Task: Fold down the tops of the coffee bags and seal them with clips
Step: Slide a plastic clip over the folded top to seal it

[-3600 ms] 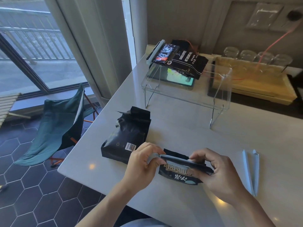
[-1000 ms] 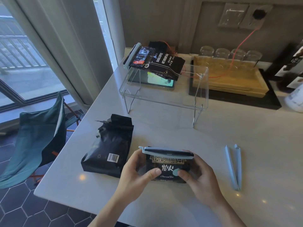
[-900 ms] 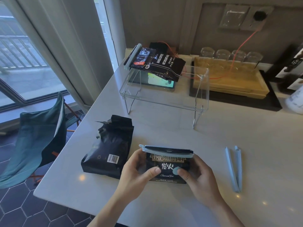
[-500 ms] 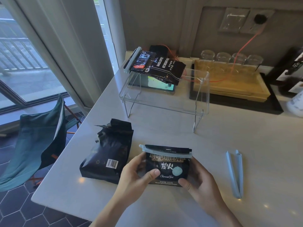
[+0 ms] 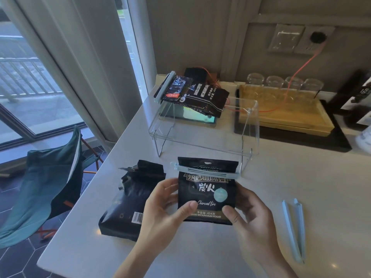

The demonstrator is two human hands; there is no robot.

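The clipped coffee bag (image 5: 206, 194) has come up off the worktop (image 5: 281, 177) — it now stands upright, label facing the camera. Both hands have shifted — left hand (image 5: 166, 209) and right hand (image 5: 251, 217) grip its lower edges instead of pressing the clip (image 5: 206, 172) shut.

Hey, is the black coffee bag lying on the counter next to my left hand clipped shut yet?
Not clipped. The black bag lies flat, its crumpled top bare; a spare clip lies apart on the counter.

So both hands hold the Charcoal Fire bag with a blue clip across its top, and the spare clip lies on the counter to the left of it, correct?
Not quite: the head view shows the spare clip lying to the right of the Charcoal Fire bag, past the right hand. The rest holds: left hand grips too, blue clip across the top.
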